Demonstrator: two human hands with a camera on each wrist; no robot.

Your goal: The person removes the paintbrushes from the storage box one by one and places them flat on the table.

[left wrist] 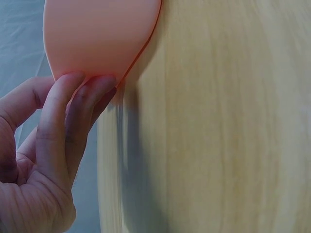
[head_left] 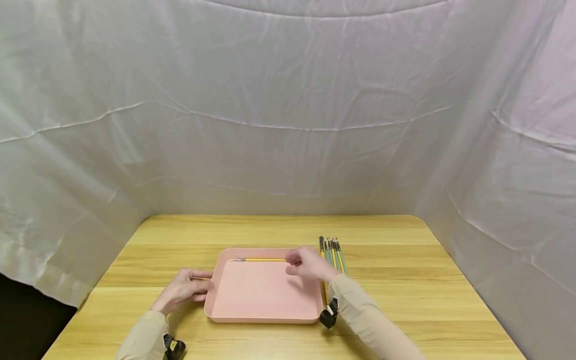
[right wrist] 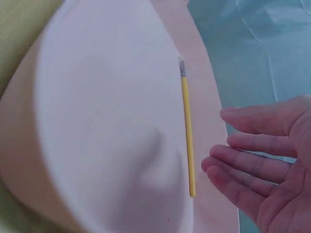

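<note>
A pink tray [head_left: 263, 300] lies on the wooden table [head_left: 405, 280]. One yellow-handled paintbrush [head_left: 258, 259] lies inside it along the far wall, also seen as the paintbrush [right wrist: 187, 136] in the right wrist view. My right hand [head_left: 306, 263] hovers open over the tray's far right corner, its fingers [right wrist: 252, 162] straight and just off the brush's handle end. My left hand [head_left: 184, 289] rests at the tray's left rim, fingertips [left wrist: 80, 97] touching the tray [left wrist: 97, 34] edge. A bundle of brushes [head_left: 333, 252] lies right of the tray.
White cloth [head_left: 288, 110] hangs round the table on the back and both sides. Bare wood stretches right of the brushes and behind the tray. The table's front edge is near my sleeves.
</note>
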